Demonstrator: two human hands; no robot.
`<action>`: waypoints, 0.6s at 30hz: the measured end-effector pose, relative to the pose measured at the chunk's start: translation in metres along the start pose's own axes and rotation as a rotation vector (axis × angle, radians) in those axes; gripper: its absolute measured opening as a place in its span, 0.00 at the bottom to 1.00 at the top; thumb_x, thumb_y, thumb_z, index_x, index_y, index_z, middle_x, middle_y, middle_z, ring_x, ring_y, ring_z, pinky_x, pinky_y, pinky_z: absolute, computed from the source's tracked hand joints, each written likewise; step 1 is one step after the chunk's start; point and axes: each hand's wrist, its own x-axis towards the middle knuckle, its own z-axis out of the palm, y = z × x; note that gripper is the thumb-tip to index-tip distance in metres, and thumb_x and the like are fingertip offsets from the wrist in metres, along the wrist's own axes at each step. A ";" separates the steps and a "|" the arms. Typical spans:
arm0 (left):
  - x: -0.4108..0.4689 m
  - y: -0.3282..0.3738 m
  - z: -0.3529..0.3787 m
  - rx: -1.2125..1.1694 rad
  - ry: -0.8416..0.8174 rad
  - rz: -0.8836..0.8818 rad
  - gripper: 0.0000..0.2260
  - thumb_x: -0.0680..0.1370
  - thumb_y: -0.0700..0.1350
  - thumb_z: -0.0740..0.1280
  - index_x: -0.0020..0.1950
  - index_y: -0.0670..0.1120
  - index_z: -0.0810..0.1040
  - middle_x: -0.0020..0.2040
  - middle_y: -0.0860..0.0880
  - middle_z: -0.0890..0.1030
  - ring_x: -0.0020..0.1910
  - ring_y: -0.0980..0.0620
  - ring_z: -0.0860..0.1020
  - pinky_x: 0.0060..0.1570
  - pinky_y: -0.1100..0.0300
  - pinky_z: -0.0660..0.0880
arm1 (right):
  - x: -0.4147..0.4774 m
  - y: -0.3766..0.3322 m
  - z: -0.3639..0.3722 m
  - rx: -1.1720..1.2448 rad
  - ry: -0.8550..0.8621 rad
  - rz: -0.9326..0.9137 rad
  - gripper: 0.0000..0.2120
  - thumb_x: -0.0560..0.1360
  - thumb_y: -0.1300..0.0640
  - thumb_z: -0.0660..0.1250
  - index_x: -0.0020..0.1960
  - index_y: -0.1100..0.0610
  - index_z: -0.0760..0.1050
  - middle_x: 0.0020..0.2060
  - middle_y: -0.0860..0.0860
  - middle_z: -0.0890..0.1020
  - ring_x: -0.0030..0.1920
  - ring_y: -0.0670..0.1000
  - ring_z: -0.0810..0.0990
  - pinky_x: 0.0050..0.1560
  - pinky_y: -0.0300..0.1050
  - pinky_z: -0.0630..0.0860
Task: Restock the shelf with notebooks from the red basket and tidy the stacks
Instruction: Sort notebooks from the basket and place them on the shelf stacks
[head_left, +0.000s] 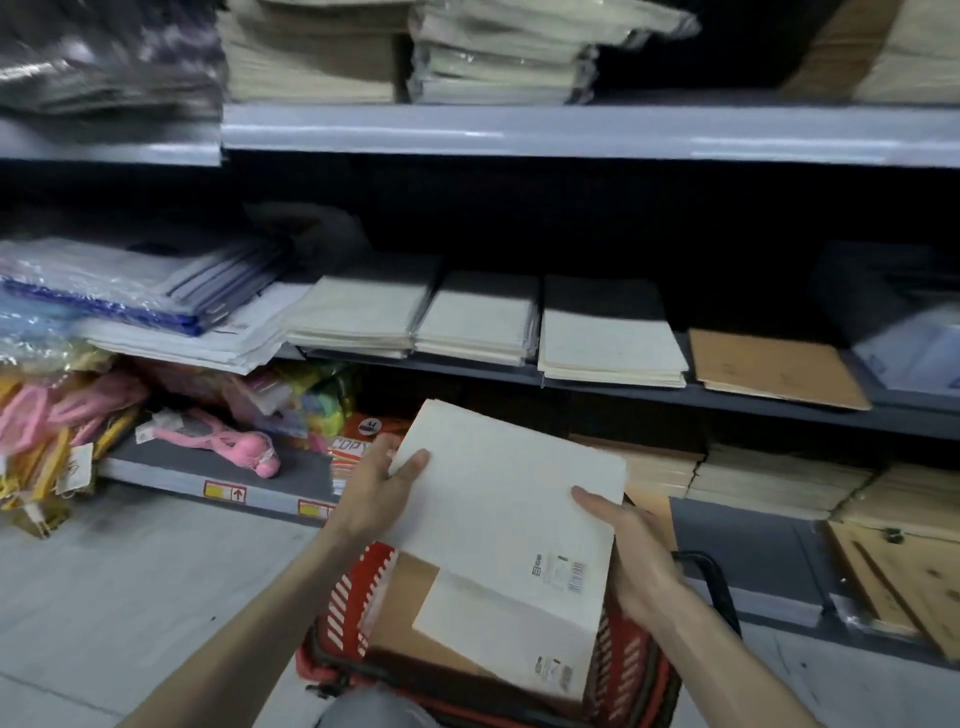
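Head view
Cream notebook: was held at lower centre of the frame, raised above the red basket and tilted towards the shelf.
Left grip: clasped the notebook's left edge, thumb on the cover and fingers beneath.
Right grip: clasped the right edge the same way, thumb on top.
Basket contents: a second cream notebook lay on a brown-covered one.
Middle shelf: carried a cream stack at centre right, with a brown notebook just to its right.
Handling: it looked light, thin and flat, likely stiff enough to hold flat but apt to bend if taken by one corner; the matte cover seemed unlikely to slip.
Best hold: the two opposite long edges near mid-length, as they were held, which would let it slide level onto the matching cream stack.
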 end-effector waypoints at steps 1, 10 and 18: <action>-0.001 0.010 0.000 -0.034 -0.006 0.010 0.11 0.83 0.53 0.66 0.61 0.49 0.72 0.52 0.53 0.81 0.50 0.51 0.83 0.48 0.60 0.81 | -0.009 -0.010 -0.006 0.003 -0.004 -0.037 0.15 0.74 0.56 0.76 0.59 0.62 0.84 0.53 0.59 0.88 0.54 0.63 0.87 0.64 0.68 0.77; -0.006 0.124 0.028 -0.711 -0.226 -0.087 0.15 0.78 0.44 0.72 0.62 0.39 0.82 0.57 0.40 0.86 0.55 0.41 0.85 0.55 0.48 0.80 | -0.055 -0.081 -0.071 0.253 0.039 -0.157 0.17 0.78 0.55 0.71 0.65 0.61 0.79 0.57 0.60 0.86 0.57 0.66 0.85 0.62 0.71 0.76; -0.014 0.152 0.108 -0.635 -0.517 -0.044 0.15 0.81 0.43 0.69 0.67 0.46 0.78 0.59 0.40 0.85 0.51 0.39 0.85 0.52 0.47 0.81 | -0.024 -0.105 -0.028 0.783 0.113 -0.156 0.18 0.80 0.57 0.69 0.69 0.59 0.76 0.59 0.58 0.86 0.60 0.59 0.84 0.58 0.56 0.81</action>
